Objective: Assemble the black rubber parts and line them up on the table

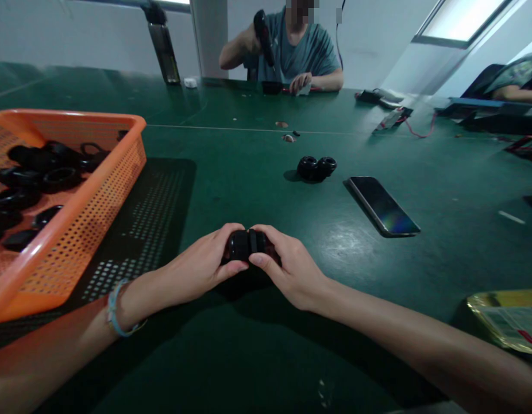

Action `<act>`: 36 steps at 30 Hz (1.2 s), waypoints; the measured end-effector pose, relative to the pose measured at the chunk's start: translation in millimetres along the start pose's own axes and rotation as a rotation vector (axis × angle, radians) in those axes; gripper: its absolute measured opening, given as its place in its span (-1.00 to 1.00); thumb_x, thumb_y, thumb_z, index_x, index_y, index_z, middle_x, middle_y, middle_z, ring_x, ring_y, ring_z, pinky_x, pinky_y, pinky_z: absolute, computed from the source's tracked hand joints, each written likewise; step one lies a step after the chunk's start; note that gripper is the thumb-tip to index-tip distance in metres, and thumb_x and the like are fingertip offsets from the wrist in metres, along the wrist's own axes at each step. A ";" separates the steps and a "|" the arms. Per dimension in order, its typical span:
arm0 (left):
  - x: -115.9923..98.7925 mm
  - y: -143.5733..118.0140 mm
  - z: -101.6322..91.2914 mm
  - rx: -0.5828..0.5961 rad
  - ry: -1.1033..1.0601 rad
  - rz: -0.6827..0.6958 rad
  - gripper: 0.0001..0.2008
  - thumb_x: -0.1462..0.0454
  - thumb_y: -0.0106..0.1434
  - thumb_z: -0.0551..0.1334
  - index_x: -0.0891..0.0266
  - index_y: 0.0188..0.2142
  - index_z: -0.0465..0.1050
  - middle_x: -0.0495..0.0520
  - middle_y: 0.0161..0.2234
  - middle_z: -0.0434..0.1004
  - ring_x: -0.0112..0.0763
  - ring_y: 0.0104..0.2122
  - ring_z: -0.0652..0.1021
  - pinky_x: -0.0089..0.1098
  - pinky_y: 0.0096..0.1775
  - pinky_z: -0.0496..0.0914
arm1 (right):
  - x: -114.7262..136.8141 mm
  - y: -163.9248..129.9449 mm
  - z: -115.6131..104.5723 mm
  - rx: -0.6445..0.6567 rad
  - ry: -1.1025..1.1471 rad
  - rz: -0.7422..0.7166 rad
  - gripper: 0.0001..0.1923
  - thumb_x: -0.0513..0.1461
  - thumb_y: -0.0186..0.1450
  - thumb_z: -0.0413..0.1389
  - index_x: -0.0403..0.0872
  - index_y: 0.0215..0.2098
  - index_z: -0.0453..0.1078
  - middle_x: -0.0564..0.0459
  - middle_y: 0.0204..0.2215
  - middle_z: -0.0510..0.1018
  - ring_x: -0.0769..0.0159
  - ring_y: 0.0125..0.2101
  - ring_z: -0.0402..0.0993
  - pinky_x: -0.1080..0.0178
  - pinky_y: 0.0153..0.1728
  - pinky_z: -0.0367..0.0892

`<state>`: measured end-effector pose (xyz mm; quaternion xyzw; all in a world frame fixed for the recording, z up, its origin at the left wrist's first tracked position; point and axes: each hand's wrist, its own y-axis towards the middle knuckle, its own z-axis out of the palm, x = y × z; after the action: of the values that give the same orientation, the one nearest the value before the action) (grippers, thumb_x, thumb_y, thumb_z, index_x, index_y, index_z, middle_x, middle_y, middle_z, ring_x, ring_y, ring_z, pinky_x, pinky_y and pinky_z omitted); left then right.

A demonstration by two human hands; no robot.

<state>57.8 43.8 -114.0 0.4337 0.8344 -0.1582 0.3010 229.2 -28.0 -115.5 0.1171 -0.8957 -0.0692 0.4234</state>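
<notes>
Nearest, both hands meet at the middle of the green counter point(257, 356). The left hand point(205, 267) and the right hand point(287, 270) each close around one end of a small black part point(247, 244), which sits between them just above the counter. Each grip is narrow and wrapped on the part: thumbs press in low from the near side and fingers curl over the top. The part looks like two short round pieces set end to end, with a seam showing between them.

It appears to be hard moulded plastic or rubber: stiff, light, and not fragile. Its smooth, dark surface may be a little slippery, so a hold around the round outer rims, one piece per hand, looks soundest; pinching at the seam would give little purchase.

A bracelet point(115, 313) rings the left wrist. At near right lies a yellow packet point(507, 319). To the left stands an orange basket point(97, 190) on a perforated black mat point(158, 213), with many black rings point(42, 178) lying loose inside.

Farther out, right of centre, a phone point(383, 205) lies face up, and just beyond it sits a similar black pair point(316, 168). At the far edge a person point(300, 52) in a teal shirt holds a dark tool point(263, 34), with a bottle point(163, 49) to the left and cables point(395, 118) to the right.
</notes>
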 end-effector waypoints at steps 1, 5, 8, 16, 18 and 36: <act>0.1 0.2 0.1 -0.001 0.003 0.001 -0.65 0.15 0.20 0.08 0.27 -0.06 0.14 0.19 -0.18 0.42 -0.17 -0.23 0.49 -0.24 -0.21 0.40 | 0.4 0.0 -0.2 0.004 0.010 0.010 -0.74 -0.19 0.28 -0.05 -0.20 -0.15 0.27 -0.04 -0.38 0.48 0.31 -0.44 0.37 0.26 -0.42 0.27; -0.5 0.9 -0.5 -0.001 0.012 0.006 -0.65 0.16 0.19 0.08 0.26 -0.07 0.13 0.18 -0.19 0.42 -0.17 -0.24 0.49 -0.24 -0.23 0.39 | 2.1 -0.1 -0.2 0.014 0.054 0.054 -0.78 -0.19 0.29 -0.05 -0.16 -0.18 0.28 0.01 -0.41 0.47 0.35 -0.47 0.36 0.30 -0.47 0.25; -1.8 0.9 -1.2 0.004 0.004 -0.003 -0.65 0.15 0.19 0.06 0.27 -0.07 0.12 0.18 -0.22 0.42 -0.17 -0.27 0.49 -0.25 -0.26 0.39 | 2.1 0.4 0.8 0.009 0.063 0.054 -0.78 -0.18 0.30 -0.05 -0.15 -0.19 0.28 0.03 -0.42 0.46 0.36 -0.49 0.35 0.31 -0.48 0.24; -1.4 -1.5 -3.4 -0.014 -0.089 0.041 -0.64 0.11 0.25 -0.01 0.28 -0.05 0.13 0.14 -0.24 0.43 -0.21 -0.28 0.49 -0.28 -0.28 0.35 | -9.1 1.7 -0.4 -0.080 -0.099 -0.160 -0.61 0.00 0.29 -0.04 -0.12 -0.10 0.24 -0.06 -0.29 0.49 0.25 -0.33 0.43 0.21 -0.36 0.36; 0.6 -1.7 -4.7 -0.011 -0.140 0.065 -0.65 0.09 0.27 -0.04 0.28 -0.07 0.16 0.12 -0.24 0.43 -0.22 -0.27 0.48 -0.29 -0.26 0.34 | -13.0 3.0 -1.7 -0.114 -0.154 -0.273 -0.54 0.03 0.27 -0.02 -0.12 -0.04 0.20 -0.11 -0.22 0.49 0.20 -0.25 0.44 0.16 -0.30 0.38; -1.2 0.7 -7.5 0.044 -0.199 0.057 -0.64 0.08 0.27 -0.01 0.29 -0.06 0.17 0.13 -0.19 0.43 -0.24 -0.21 0.46 -0.32 -0.20 0.34 | -16.1 4.1 -2.6 -0.121 -0.235 -0.421 -0.61 -0.03 0.36 -0.15 -0.17 -0.08 0.21 -0.11 -0.30 0.49 0.26 -0.33 0.40 0.20 -0.32 0.38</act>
<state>56.1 47.4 -107.4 0.4460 0.7840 -0.2103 0.3771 240.5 -19.8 -124.9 0.2670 -0.8888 -0.2224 0.2989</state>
